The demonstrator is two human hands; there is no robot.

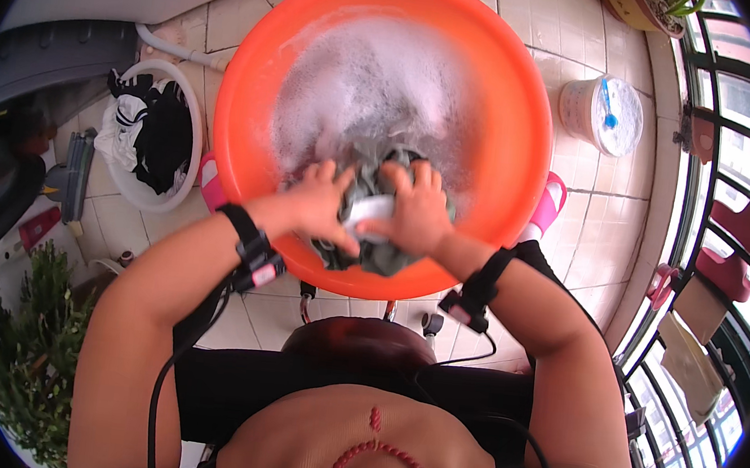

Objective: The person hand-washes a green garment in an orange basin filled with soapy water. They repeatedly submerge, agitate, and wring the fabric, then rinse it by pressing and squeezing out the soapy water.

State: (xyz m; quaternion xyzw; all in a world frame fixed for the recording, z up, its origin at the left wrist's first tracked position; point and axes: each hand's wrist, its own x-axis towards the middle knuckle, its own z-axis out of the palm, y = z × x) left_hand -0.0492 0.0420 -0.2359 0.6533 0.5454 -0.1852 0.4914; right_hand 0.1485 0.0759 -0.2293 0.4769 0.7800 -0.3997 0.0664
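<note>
A wet grey-green garment point(394, 260) is bunched against the near wall of a large orange basin point(519, 112). White suds point(392, 53) float on the water behind it. My left hand point(317, 205) rests on the garment's left side, fingers bent over the cloth. On the other side, my right hand point(420, 208) has its thumb and fingers around a white bar-shaped thing point(372, 211) lying against the cloth. Blur hides what exactly this white thing is. The lower part of the garment is hidden by foam and water.
Left of the basin stands a white tub point(197, 115) of black and white clothes point(166, 139). A lidded plastic bucket point(596, 113) with a blue scoop point(608, 106) stands at right. A grey hose point(176, 49), a leafy plant point(34, 323) and a barred window point(726, 173) flank the tiled floor.
</note>
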